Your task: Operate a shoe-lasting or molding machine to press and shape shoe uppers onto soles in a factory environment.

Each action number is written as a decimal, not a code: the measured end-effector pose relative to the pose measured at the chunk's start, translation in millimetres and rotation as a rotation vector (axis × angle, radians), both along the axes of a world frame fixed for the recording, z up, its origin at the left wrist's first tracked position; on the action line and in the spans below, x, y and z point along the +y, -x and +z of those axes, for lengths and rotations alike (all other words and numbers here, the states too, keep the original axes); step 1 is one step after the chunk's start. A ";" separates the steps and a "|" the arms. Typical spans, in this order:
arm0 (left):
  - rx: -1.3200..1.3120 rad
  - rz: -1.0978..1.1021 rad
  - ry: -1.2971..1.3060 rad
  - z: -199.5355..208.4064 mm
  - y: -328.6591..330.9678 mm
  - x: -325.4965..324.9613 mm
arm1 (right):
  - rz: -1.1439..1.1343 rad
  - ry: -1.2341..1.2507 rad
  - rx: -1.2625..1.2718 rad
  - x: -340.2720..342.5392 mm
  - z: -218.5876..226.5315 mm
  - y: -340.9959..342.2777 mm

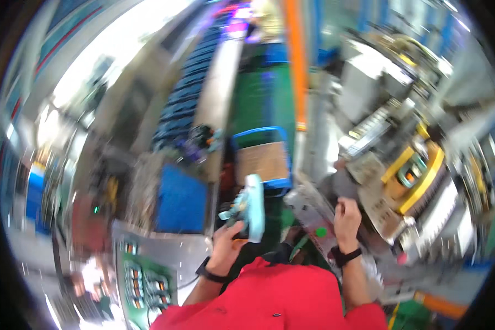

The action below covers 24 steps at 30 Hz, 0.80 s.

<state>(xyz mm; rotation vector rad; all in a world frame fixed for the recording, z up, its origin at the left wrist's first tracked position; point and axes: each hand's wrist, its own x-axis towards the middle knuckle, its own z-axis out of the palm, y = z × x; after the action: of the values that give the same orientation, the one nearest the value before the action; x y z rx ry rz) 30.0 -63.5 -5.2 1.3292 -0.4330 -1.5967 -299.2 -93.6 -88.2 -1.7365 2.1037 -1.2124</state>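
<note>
My left hand [224, 250], wearing a dark wristband, is closed around the lower end of a part with a long pale-blue strip [254, 209] and a darker, uneven body. It holds this part upright, in front of a blue-framed bin [287, 157] with a brown board in it. My right hand [347, 223], also with a dark band at the wrist, has its fingers curled in. No object shows in it, though blur softens the fingers. It hovers over the edge of a grey metal bench unit [308, 203] with a green round mark.
On the right is a machine with a yellow-edged fixture [418, 176]. To the left, a conveyor [190, 82] runs away from me, with a blue pad [182, 198] near its close end. Several small dark devices lie on a green mat [173, 275]. An orange post [297, 66] stands ahead.
</note>
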 end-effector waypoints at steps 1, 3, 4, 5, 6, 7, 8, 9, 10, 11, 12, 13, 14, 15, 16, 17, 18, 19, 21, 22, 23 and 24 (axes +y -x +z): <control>0.097 -0.004 -0.024 -4.7 -0.3 9.8 | 0.063 -0.043 0.015 5.1 -34.0 -10.7; 0.065 0.028 -0.055 2.8 6.7 29.7 | 0.112 -0.220 0.120 13.2 -88.9 -25.9; 0.051 0.018 -0.065 7.1 3.7 40.9 | 0.169 -0.204 0.153 13.4 -115.6 -26.0; 0.146 0.060 -0.037 2.1 1.0 51.7 | 0.218 -0.188 0.186 13.0 -138.7 -22.8; 0.024 0.050 0.015 6.1 -3.1 65.8 | 0.235 -0.181 0.169 10.4 -156.3 -16.2; -0.099 0.032 0.059 11.7 -5.8 75.6 | 0.241 -0.177 0.153 5.6 -168.3 -12.8; 0.087 0.165 -0.096 14.7 -10.3 83.1 | 0.258 -0.168 0.169 5.6 -172.3 -14.4; 0.094 0.218 -0.073 11.2 -19.9 93.0 | 0.268 -0.157 0.188 0.7 -170.5 -13.6; 0.024 0.244 -0.144 0.2 -32.1 105.8 | 0.314 -0.131 0.201 -2.5 -164.3 -15.0; -0.040 0.267 -0.220 -12.0 -43.5 118.6 | 0.261 -0.210 0.180 0.0 -149.2 -21.1; 0.028 0.364 -0.233 -22.6 -53.2 129.5 | 0.204 -0.288 0.160 -2.4 -131.7 -30.3; 0.043 0.400 -0.216 -37.4 -66.1 141.7 | 0.178 -0.135 0.222 -7.7 -115.5 -40.7; 0.119 0.499 -0.216 -54.1 -80.0 153.5 | 0.238 -0.090 0.188 -22.4 -94.0 -50.7; 0.199 0.586 -0.219 -63.1 -91.8 162.7 | 0.290 -0.051 0.156 -38.7 -71.0 -62.4; 0.222 0.666 -0.228 -57.3 -103.6 167.6 | 0.404 0.076 0.178 -60.3 -57.0 -71.1; 0.274 0.748 -0.248 -80.3 -123.1 178.7 | 0.512 0.139 0.033 -68.6 -13.3 -102.2; 0.248 0.781 -0.262 -94.8 -144.4 185.9 | 0.484 0.143 -0.022 -82.0 21.0 -133.0; 0.223 0.811 -0.277 -104.6 -162.3 193.2 | 0.624 0.202 -0.136 -94.6 51.6 -162.2; 0.160 0.942 -0.240 -119.3 -204.6 203.1 | 0.794 0.424 -0.035 -114.3 117.3 -232.7; 0.109 0.985 -0.233 -131.6 -230.9 207.1 | 0.878 0.452 0.034 -114.5 162.7 -274.0; 0.067 1.027 -0.232 -141.5 -255.3 210.4 | 0.949 0.528 0.092 -112.9 201.1 -315.2; 0.028 1.048 -0.226 -151.3 -283.5 216.8 | 1.030 0.603 0.144 -112.9 233.8 -358.3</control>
<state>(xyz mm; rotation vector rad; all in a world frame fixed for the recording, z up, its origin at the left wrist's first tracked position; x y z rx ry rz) 313.5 153.3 -156.5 1.3473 0.4402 -0.7765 59.1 -206.5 145.6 -2.6467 0.5758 -1.3901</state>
